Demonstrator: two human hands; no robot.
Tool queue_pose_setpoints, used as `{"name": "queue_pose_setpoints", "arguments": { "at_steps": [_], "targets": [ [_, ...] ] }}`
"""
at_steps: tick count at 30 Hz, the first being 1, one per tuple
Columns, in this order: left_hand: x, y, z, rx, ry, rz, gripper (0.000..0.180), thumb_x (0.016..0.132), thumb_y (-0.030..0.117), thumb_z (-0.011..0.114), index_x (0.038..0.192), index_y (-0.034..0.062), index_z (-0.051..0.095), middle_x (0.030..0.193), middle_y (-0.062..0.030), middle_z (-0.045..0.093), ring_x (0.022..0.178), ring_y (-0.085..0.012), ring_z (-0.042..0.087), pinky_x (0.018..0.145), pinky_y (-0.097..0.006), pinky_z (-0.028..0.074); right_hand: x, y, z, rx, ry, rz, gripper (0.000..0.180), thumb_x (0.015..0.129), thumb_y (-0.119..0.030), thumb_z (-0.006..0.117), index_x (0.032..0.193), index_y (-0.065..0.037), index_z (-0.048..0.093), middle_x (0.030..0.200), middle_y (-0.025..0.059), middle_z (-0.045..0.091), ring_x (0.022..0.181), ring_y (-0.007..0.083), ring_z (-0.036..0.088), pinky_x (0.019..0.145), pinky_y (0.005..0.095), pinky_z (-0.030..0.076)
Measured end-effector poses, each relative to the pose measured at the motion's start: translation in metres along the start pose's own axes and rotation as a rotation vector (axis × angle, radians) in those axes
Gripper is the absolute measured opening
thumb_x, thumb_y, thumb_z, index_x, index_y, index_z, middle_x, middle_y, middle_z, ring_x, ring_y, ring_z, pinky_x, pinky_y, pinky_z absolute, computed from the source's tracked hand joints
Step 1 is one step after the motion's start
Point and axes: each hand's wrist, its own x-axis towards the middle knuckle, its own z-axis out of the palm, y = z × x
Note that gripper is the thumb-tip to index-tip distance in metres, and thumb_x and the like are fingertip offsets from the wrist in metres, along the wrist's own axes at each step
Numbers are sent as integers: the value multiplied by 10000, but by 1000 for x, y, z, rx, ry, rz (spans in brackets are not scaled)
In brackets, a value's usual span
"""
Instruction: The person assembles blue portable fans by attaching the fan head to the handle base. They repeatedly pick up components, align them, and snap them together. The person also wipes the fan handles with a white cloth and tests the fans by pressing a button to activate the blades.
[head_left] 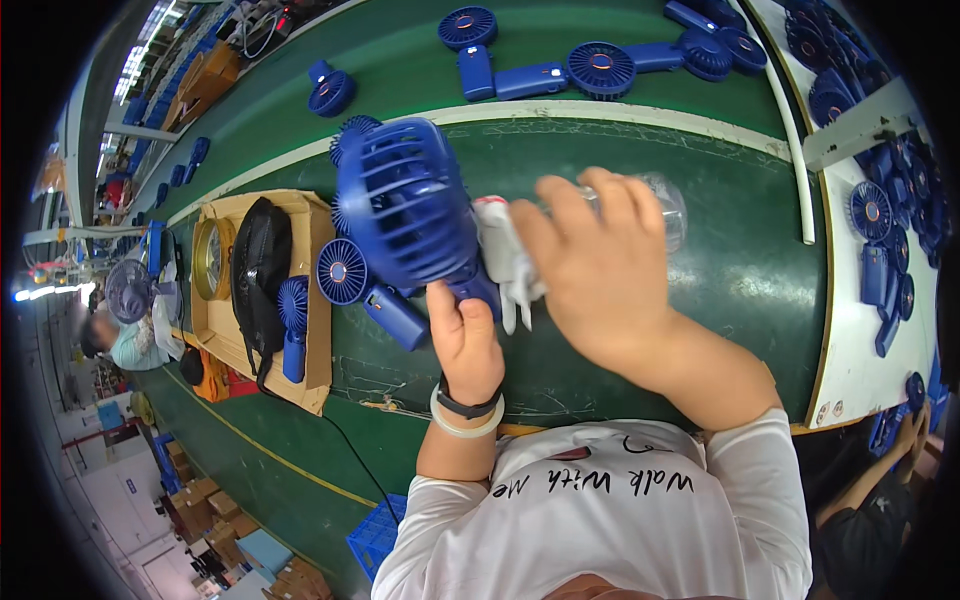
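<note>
1. Green conveyor belt (640,150) runs across the whole view, factory floor off to the left, with a white line curving across the belt behind the hands.
2. Left hand (465,340) is closed around the handle of a blue handheld fan (405,205), thumb up against the handle. The round grille head sticks up and tilts toward the camera, above the belt.
3. Right hand (600,265) is curled over a white cloth (500,255) that's pressed against the side of the fan's handle. Fingers are bent down over it, but I can't tell how tight that hold is. A clear plastic bottle (665,205) pokes out behind the fingers; can't tell if the hand is touching it.
4. Just left of the held fan, more blue fans (345,270) lie on the belt, one more standing in a cardboard box (315,235).
5. That box also has a black bag (260,260) and a round gold-rimmed thing in it.
6. Further back on the belt there's a row of fans and handles (600,68).
7. Right side, a white shelf (850,330) piled with more blue fan parts.
</note>
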Motion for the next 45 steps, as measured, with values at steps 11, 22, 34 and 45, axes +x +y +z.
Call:
{"name": "queue_pose_setpoints", "arguments": {
  "at_steps": [11,22,34,45],
  "targets": [
    [20,2,-10,-203,-99,-160,459,983,245,379,1353,-13,292,1253,-168,477,1111,-243,507,955,-359,405,-37,15,10,202,-227,-93,230,668,-205,652,869,-94,642,897,66,599,939,271,530,805,406,398],
    [30,10,-5,-518,-181,-403,466,964,317,405,1269,-32,363,1157,-238,527,992,-295,586,874,-412,488,-58,82,-5,1152,-467,658,615,511,-98,830,1058,-19,562,992,48,616,904,137,592,809,293,469],
    [-3,-16,-9,-81,-740,-946,418,957,277,443,1241,-27,410,1121,-166,575,975,-269,600,846,-379,485,-69,122,-20,1200,-155,847,770,531,-247,816,1181,7,489,985,84,617,864,159,619,818,311,487],
    [175,-60,15,1326,-353,246,527,742,110,665,1211,-30,470,1108,-233,524,1077,-389,475,935,-441,383,-83,137,-11,1269,-547,273,655,539,-242,845,1087,-13,568,1134,130,549,1049,255,551,897,365,433]
  ]
}}
